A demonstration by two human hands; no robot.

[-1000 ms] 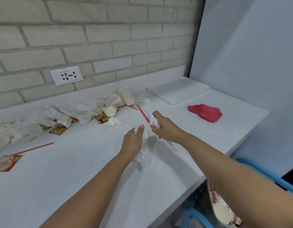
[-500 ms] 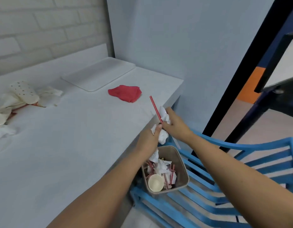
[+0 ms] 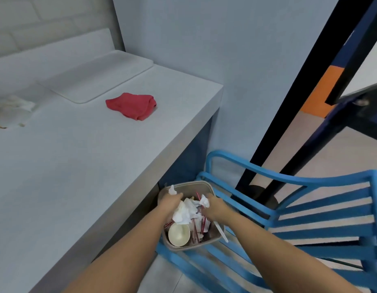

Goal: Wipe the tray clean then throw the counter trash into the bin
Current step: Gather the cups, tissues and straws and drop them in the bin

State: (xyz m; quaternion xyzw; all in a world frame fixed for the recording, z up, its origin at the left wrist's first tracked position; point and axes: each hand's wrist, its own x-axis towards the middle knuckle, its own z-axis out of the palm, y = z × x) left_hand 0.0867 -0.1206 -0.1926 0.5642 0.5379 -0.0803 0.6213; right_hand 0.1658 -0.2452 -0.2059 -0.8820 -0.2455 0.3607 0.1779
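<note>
The left hand (image 3: 171, 205) and the right hand (image 3: 213, 208) are reaching down right over the bin (image 3: 213, 240). Both are curled tight. The left hand is gripping some crumpled paper (image 3: 181, 214), and the right hand is pinching a paper wad (image 3: 204, 200) with a red straw (image 3: 197, 195) poking up beside it. They are holding the stuff low over the bin, most likely so it drops inside and not on the floor. A cup (image 3: 179, 234) and more straws are already lying in the bin. The bin is sitting on a blue chair (image 3: 289, 208), just beside the edge of the counter (image 3: 77, 166), so the trip from counter to bin is short. Up on the counter, farther back from the bin, a red cloth (image 3: 131, 105) is lying in a heap. Behind the cloth, farther still from the bin, the tray (image 3: 98, 75) is lying flat by the wall. Far off to the left of the bin, some leftover trash (image 3: 12, 108) is waiting on the counter, so the job is not done yet. Half a second ago the hands were up by the counter edge, above the bin. Now they are down at its rim, and the straw is sinking in with them.
</note>
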